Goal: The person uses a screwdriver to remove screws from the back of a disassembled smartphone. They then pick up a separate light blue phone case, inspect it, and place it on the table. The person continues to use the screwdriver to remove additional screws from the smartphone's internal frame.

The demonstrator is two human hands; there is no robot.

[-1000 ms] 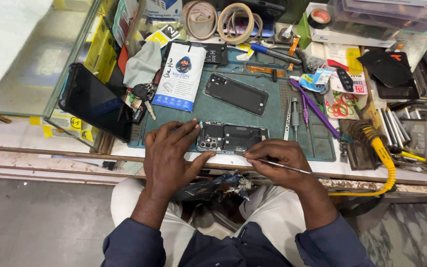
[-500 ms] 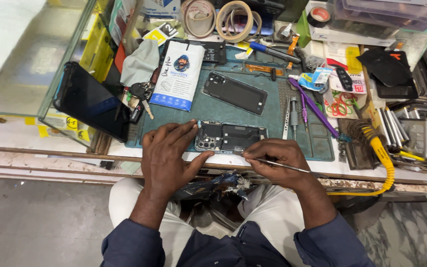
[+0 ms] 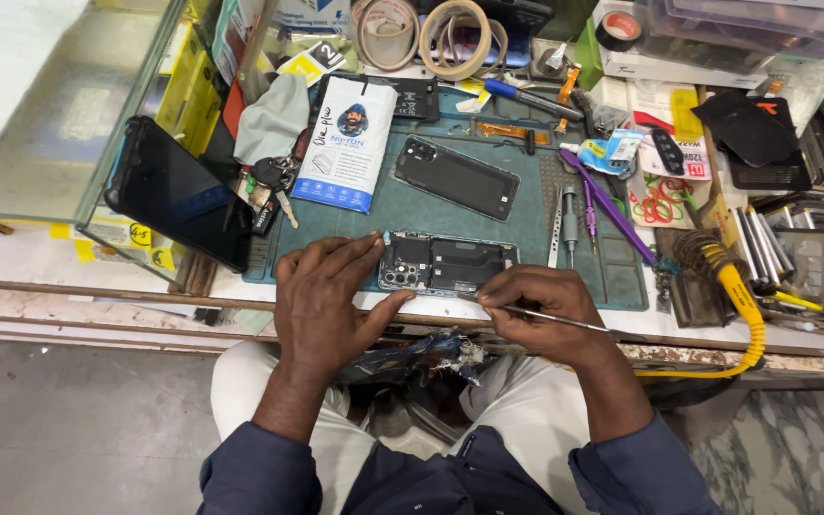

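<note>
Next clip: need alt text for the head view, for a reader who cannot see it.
A seated person's left hand steadies an opened phone on a green work mat while the right hand holds a thin metal tool at its edge. A removed back cover, screwdrivers and tape rolls clutter the bench.

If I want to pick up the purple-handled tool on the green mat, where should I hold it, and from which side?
Probably grip the purple-handled tool at mid-handle, coming from above. It lies flat and slanted on the green mat, its long sides mostly free, though a grey screwdriver lies close beside its upper end.
</note>
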